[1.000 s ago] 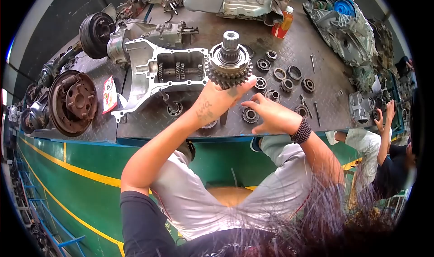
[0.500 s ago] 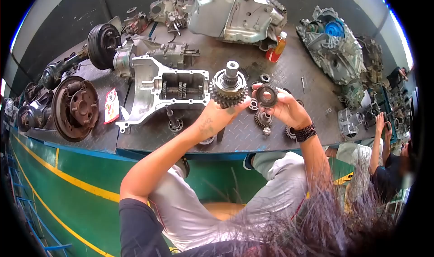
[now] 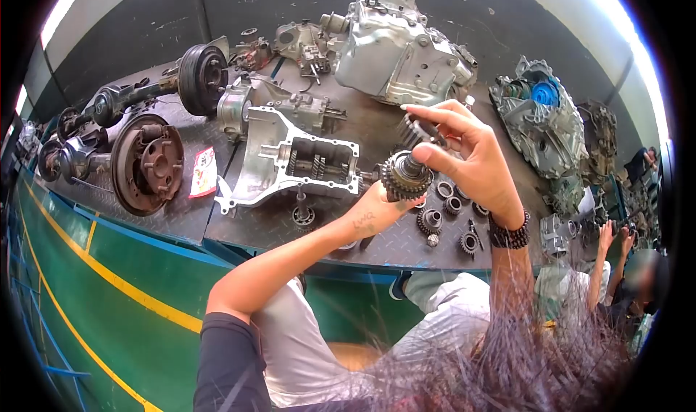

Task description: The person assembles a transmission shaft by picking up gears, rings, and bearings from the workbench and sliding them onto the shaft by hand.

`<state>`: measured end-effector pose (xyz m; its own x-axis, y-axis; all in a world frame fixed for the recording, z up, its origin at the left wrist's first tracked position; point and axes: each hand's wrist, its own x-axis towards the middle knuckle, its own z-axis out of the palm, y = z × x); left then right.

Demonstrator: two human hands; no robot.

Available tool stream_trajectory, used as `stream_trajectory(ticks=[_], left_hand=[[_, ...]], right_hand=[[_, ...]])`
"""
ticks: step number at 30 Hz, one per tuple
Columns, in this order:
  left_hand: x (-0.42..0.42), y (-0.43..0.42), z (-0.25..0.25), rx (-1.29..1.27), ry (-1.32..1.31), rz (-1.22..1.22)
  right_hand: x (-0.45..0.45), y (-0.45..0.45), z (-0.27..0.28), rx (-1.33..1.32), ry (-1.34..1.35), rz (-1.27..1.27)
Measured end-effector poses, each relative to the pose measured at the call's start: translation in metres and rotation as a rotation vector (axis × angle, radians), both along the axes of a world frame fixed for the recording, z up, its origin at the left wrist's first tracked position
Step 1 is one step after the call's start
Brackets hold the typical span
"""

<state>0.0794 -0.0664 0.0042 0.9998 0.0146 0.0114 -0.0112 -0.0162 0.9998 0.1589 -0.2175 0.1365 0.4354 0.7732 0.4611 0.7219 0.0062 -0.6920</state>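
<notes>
My left hand (image 3: 378, 213) is wrapped round the lower part of a shaft with stacked gears (image 3: 406, 176), its top end tilted up toward my right hand. Held between the fingers and thumb of my right hand (image 3: 464, 147) is a toothed gear ring (image 3: 419, 132), just above the shaft's end. Left of the shaft lies an open metal gearbox housing (image 3: 255, 171) with more gears inside. Several loose gears and rings, among them a small gear (image 3: 429, 220), lie on the metal table below my right hand.
Brake drum (image 3: 156, 162) and axle parts stand at the left, beside a red and white packet (image 3: 204, 173). A large silver casing (image 3: 377, 57) is at the back, another casing (image 3: 544, 129) at the right. A person (image 3: 638, 285) works at the far right.
My right hand has lifted the gear ring up and over the shaft's end. The shaft in my left hand has tipped. The view has shifted, showing more of the back wall.
</notes>
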Motion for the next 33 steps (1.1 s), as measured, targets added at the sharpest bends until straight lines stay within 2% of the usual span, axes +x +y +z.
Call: stream_trajectory(ticks=[1, 4, 8, 12, 17, 20, 22, 24, 26, 30, 33], left_hand=[[0.001, 0.001, -0.002, -0.018, -0.003, -0.020], [0.003, 0.002, -0.004, 0.032, -0.050, -0.007], [0.002, 0.001, -0.007, 0.020, -0.100, 0.007], [0.004, 0.004, -0.009, 0.002, -0.091, -0.018], [0.009, 0.007, -0.017, -0.030, -0.098, -0.034], [0.007, 0.004, -0.013, -0.013, -0.158, -0.004], [0.005, 0.003, -0.005, -0.012, -0.149, 0.005], [0.003, 0.001, 0.001, 0.034, -0.088, 0.023], [0.007, 0.001, -0.004, 0.067, -0.044, 0.026], [0.008, 0.002, -0.011, -0.017, -0.118, 0.017], [0.005, 0.000, -0.013, -0.052, -0.110, 0.027]], right_hand=[[-0.001, 0.000, 0.001, -0.063, -0.063, -0.034], [0.000, -0.001, -0.003, -0.038, -0.077, -0.053], [-0.003, -0.002, -0.002, -0.061, -0.234, 0.022], [-0.004, -0.004, -0.007, -0.106, -0.213, 0.049], [0.008, -0.008, -0.032, -0.138, -0.026, 0.093], [0.003, -0.005, -0.042, -0.020, 0.013, 0.127], [-0.003, 0.008, -0.048, 0.208, 0.263, 0.231], [-0.001, 0.012, -0.049, 0.228, 0.338, 0.258], [0.006, 0.014, -0.048, 0.040, 0.239, 0.212], [-0.004, 0.027, -0.078, 0.254, 0.360, 0.156], [-0.014, 0.027, -0.075, 0.238, 0.331, 0.050]])
